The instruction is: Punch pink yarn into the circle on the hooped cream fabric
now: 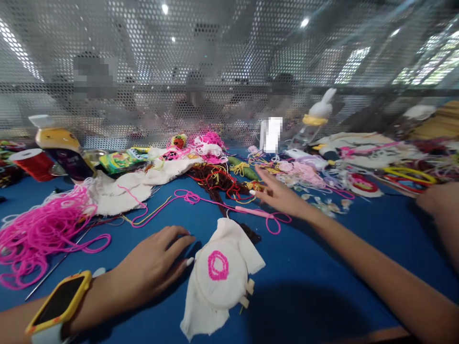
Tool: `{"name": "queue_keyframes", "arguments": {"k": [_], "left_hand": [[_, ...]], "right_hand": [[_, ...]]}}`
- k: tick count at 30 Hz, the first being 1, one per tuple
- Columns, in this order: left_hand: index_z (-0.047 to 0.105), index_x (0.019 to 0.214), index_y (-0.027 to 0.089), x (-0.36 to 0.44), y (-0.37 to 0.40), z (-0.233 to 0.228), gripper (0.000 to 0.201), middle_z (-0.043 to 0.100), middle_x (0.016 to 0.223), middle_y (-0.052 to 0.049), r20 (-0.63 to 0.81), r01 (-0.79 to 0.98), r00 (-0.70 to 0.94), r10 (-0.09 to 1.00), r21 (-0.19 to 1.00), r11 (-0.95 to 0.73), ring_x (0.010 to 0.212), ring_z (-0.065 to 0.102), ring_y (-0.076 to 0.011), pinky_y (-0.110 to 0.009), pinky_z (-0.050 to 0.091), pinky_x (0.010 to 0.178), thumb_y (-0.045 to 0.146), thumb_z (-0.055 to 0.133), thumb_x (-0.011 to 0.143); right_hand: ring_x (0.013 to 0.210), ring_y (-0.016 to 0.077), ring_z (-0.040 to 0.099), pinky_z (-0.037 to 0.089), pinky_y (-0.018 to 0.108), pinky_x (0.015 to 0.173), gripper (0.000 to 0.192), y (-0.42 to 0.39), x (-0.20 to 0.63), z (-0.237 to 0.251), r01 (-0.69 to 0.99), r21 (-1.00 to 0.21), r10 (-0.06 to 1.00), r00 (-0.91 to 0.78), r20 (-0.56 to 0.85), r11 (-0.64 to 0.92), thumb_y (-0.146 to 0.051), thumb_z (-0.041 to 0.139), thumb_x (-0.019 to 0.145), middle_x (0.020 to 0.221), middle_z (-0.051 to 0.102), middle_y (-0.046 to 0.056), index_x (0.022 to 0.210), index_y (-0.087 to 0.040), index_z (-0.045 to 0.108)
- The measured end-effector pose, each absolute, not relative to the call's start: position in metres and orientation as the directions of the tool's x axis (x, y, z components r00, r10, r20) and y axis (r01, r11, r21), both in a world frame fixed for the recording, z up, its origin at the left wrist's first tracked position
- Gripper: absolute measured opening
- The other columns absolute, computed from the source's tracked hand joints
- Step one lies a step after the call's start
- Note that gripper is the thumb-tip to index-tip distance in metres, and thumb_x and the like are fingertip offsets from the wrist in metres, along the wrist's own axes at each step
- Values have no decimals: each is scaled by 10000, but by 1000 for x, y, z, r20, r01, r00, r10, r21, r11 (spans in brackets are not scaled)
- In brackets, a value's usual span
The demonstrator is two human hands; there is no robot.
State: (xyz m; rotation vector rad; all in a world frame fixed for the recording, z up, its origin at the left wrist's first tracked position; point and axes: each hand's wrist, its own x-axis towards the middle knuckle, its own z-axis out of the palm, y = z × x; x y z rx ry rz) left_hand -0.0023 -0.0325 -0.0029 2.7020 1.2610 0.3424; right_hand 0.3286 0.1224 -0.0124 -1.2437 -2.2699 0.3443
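My left hand [156, 258] rests on the blue table with its fingers stretched out loosely, holding nothing. Just right of its fingertips lies an embroidery hoop [236, 282] with white cloth stretched in it, worked with a bright pink ring [218, 266]. My right hand [278, 191] reaches forward, thumb and fingers apart, over the edge of the yarn pile; I see nothing in its grip. Beside it are brown and red yarn [211, 177] and a green spindle-shaped bundle [243, 167]. Below it lies a slim pink-handled tool [254, 211], pink yarn trailing from it.
A heap of pink yarn [53, 229] and loose white cloth [122, 191] lie at the left. Behind them stand a red spool [32, 165] and a yellow-and-dark bottle [66, 148]. A rabbit-topped bottle [311, 124] stands before the perforated metal screen [229, 48]. Another person's arm [442, 210] enters at right.
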Motion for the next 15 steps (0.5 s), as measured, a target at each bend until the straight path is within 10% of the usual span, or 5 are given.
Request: {"name": "queue_keyframes", "arguments": {"k": [11, 15], "left_hand": [[21, 1471, 179, 31, -15, -14, 1097, 131, 1499, -233, 52, 521, 821, 569, 341, -783, 1352, 233, -400, -544, 358, 1030, 658, 613, 681], [1, 1462, 175, 39, -10, -24, 1099, 183, 1477, -241, 90, 497, 815, 573, 400, -770, 1345, 237, -399, -556, 331, 1038, 615, 640, 684]], "right_hand": [[477, 123, 533, 505, 323, 542, 530, 113, 328, -35, 759, -469, 863, -239, 445, 452, -308, 436, 882, 1127, 649, 148, 1381, -148, 366], [733, 198, 642, 521, 360, 701, 359, 114, 328, -42, 757, -413, 831, -300, 469, 506, -290, 452, 880, 1023, 674, 102, 1211, -185, 542]]}}
